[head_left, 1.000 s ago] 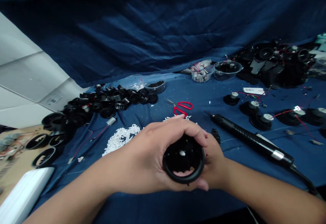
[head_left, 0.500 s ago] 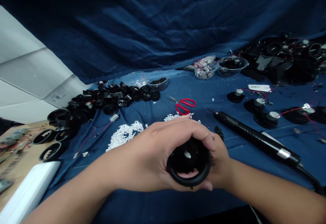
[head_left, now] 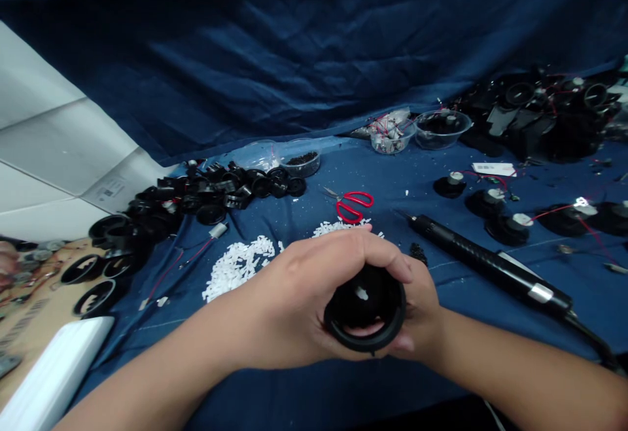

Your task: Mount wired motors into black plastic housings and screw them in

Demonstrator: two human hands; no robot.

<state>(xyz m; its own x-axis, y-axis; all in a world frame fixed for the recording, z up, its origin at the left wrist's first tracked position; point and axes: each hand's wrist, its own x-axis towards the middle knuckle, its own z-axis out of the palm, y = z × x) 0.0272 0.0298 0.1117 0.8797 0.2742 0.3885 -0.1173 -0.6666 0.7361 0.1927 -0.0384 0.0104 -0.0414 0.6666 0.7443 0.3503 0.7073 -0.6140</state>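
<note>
Forearms [head_left: 490,346] slant inward above blue cloth [head_left: 275,395], the left hand [head_left: 314,287] arched and curled around a hollow black housing [head_left: 367,341] that opens toward the camera. The right hand [head_left: 424,303], partly hidden, clasps the opposite side, the housing between both.

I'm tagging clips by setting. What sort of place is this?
Most likely a small-parts assembly or repair bench: a corded pen-shaped tool lies on blue cloth, black plastic parts are heaped at the left, and black pieces with red wires sit at the right.
</note>
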